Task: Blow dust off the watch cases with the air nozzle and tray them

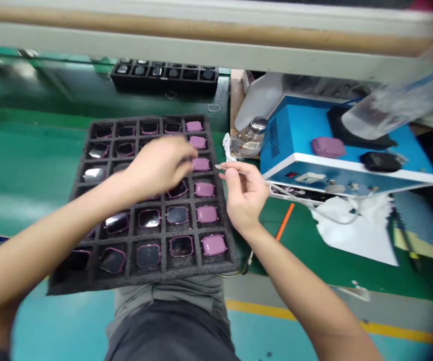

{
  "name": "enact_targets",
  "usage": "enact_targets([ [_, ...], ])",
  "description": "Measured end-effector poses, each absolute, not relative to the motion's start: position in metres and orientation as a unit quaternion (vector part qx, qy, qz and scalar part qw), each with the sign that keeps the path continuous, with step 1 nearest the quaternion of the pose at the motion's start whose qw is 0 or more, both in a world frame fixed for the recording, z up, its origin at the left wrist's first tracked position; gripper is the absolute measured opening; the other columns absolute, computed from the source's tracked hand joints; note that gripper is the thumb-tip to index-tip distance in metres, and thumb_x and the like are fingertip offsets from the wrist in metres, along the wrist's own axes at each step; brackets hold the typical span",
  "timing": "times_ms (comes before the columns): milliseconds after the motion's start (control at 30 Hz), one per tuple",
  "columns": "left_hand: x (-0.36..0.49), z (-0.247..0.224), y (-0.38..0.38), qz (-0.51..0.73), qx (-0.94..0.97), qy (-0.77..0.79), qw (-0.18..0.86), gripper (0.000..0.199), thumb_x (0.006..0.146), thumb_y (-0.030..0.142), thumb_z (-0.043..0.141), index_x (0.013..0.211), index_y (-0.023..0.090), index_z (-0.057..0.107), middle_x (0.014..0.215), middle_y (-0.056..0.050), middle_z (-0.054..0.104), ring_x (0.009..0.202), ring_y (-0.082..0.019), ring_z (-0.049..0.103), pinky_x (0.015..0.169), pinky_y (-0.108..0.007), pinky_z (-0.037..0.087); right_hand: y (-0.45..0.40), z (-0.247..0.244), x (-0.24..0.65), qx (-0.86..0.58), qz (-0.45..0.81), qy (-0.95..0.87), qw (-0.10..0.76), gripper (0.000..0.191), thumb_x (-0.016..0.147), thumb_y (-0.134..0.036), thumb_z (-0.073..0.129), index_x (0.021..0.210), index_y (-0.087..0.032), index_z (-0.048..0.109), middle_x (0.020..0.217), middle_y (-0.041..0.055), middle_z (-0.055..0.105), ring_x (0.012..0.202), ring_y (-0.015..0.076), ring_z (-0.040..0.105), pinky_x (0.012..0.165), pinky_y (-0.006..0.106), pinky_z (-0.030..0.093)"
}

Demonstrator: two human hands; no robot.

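Note:
My left hand (163, 163) reaches over a dark foam tray (163, 275), its curled fingers blurred beside a purple watch case (201, 164) in the right column. Whether those fingers hold anything cannot be made out. My right hand (247, 193) is closed around a thin pen-like tube (244, 174), whose pale tip points left at the tray's right edge. From it a whitish hose (295, 196) runs right towards the blue box. More purple cases, such as one at the near corner (214, 244), fill the right column. Dark-glass purple frames (181, 246) lie in the other compartments.
A blue machine (276, 135) stands at right, with a purple case (328, 147) and a black piece (380, 162) on top. Near it are a glass bottle (249, 139), white paper (359, 230) and an orange stick (284, 222). Another black tray (163, 85) sits behind, under a shelf edge (201, 40).

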State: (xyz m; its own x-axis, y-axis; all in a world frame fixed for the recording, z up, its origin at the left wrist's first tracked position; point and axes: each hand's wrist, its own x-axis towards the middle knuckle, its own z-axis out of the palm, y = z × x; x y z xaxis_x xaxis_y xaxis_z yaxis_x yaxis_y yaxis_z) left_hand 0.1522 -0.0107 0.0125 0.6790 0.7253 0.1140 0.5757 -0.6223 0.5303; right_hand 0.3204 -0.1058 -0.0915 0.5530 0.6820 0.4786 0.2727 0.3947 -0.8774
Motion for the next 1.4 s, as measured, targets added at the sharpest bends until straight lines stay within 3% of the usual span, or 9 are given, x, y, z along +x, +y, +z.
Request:
enact_targets([
  [100, 0.106, -0.008, -0.109, 0.074, 0.962, 0.214, 0.155, 0.025, 0.092, 0.037, 0.068, 0.110, 0.021, 0.075, 0.108, -0.011, 0.077, 0.099, -0.028, 0.070, 0.087, -0.042, 0.056, -0.108, -0.091, 0.319, -0.535, 0.151, -0.453, 0.698, 0.019, 0.100, -0.038, 0.060, 0.102, -0.022, 0.071, 0.101, 0.0058, 0.073, 0.095, 0.0191, 0.073, 0.082, 0.034, 0.065],
  [167, 0.087, -0.029, -0.155, 0.071, 0.969, 0.209, 0.113, 0.051, 0.090, 0.046, 0.071, 0.132, 0.018, 0.066, 0.134, -0.015, 0.069, 0.125, -0.035, 0.062, 0.101, -0.048, 0.051, -0.108, -0.092, 0.317, -0.536, 0.154, -0.459, 0.692, 0.019, 0.099, -0.038, 0.062, 0.101, -0.022, 0.072, 0.100, 0.0058, 0.073, 0.093, 0.0189, 0.073, 0.082, 0.034, 0.065],
  [300, 0.081, -0.058, -0.164, 0.044, 0.971, 0.229, 0.046, 0.052, 0.096, 0.037, 0.067, 0.144, 0.020, 0.056, 0.147, -0.014, 0.061, 0.139, -0.036, 0.051, 0.112, -0.051, 0.039, -0.108, -0.094, 0.316, -0.534, 0.169, -0.458, 0.690, 0.020, 0.097, -0.038, 0.065, 0.098, -0.020, 0.073, 0.097, 0.0055, 0.073, 0.090, 0.0179, 0.073, 0.080, 0.033, 0.065],
  [500, 0.102, -0.052, -0.108, 0.076, 0.967, 0.234, 0.063, 0.043, 0.102, 0.042, 0.054, 0.125, 0.008, 0.067, 0.126, -0.020, 0.071, 0.116, -0.034, 0.064, 0.097, -0.047, 0.051, -0.105, -0.092, 0.319, -0.533, 0.173, -0.443, 0.700, 0.024, 0.096, -0.044, 0.067, 0.096, -0.020, 0.071, 0.094, 0.0043, 0.073, 0.085, 0.0164, 0.073, 0.075, 0.030, 0.065],
  [667, 0.116, -0.032, -0.093, -0.014, 0.965, 0.252, 0.076, 0.029, 0.096, 0.007, 0.047, 0.112, 0.008, 0.072, 0.103, -0.017, 0.076, 0.093, -0.029, 0.072, 0.083, -0.042, 0.057, -0.106, -0.091, 0.319, -0.518, 0.195, -0.450, 0.701, 0.022, 0.096, -0.042, 0.067, 0.098, -0.021, 0.070, 0.094, 0.0041, 0.073, 0.085, 0.0162, 0.074, 0.074, 0.029, 0.065],
  [767, 0.118, -0.027, -0.082, 0.057, 0.938, 0.301, 0.166, 0.031, 0.094, 0.008, 0.051, 0.116, 0.011, 0.073, 0.105, -0.015, 0.078, 0.096, -0.029, 0.074, 0.086, -0.042, 0.059, -0.109, -0.088, 0.316, -0.508, 0.192, -0.444, 0.713, 0.020, 0.096, -0.041, 0.067, 0.101, -0.021, 0.069, 0.094, 0.0032, 0.074, 0.084, 0.0156, 0.075, 0.075, 0.028, 0.066],
  [867, 0.125, -0.032, -0.065, 0.235, 0.814, 0.379, 0.374, 0.032, 0.092, 0.023, 0.065, 0.122, 0.014, 0.072, 0.118, -0.013, 0.078, 0.107, -0.027, 0.075, 0.098, -0.041, 0.058, -0.113, -0.084, 0.311, -0.492, 0.181, -0.451, 0.723, 0.016, 0.098, -0.036, 0.066, 0.100, -0.021, 0.071, 0.095, 0.0034, 0.074, 0.084, 0.0153, 0.075, 0.080, 0.030, 0.066],
  [1000, 0.140, -0.043, -0.055, 0.342, 0.598, 0.414, 0.595, 0.042, 0.078, 0.029, 0.083, 0.114, 0.010, 0.074, 0.105, -0.012, 0.081, 0.097, -0.024, 0.077, 0.093, -0.036, 0.061, -0.117, -0.084, 0.306, -0.484, 0.193, -0.459, 0.719, 0.014, 0.099, -0.032, 0.064, 0.101, -0.021, 0.073, 0.100, 0.0067, 0.076, 0.094, 0.0193, 0.076, 0.089, 0.036, 0.065],
  [1400, 0.148, -0.048, -0.066, 0.412, 0.536, 0.404, 0.617, 0.037, 0.067, 0.021, 0.092, 0.101, 0.013, 0.077, 0.097, -0.006, 0.082, 0.089, -0.018, 0.078, 0.087, -0.027, 0.063, -0.121, -0.080, 0.306, -0.483, 0.220, -0.513, 0.675, 0.013, 0.097, -0.021, 0.066, 0.104, -0.021, 0.077, 0.104, 0.0073, 0.078, 0.097, 0.0203, 0.076, 0.088, 0.036, 0.065],
])
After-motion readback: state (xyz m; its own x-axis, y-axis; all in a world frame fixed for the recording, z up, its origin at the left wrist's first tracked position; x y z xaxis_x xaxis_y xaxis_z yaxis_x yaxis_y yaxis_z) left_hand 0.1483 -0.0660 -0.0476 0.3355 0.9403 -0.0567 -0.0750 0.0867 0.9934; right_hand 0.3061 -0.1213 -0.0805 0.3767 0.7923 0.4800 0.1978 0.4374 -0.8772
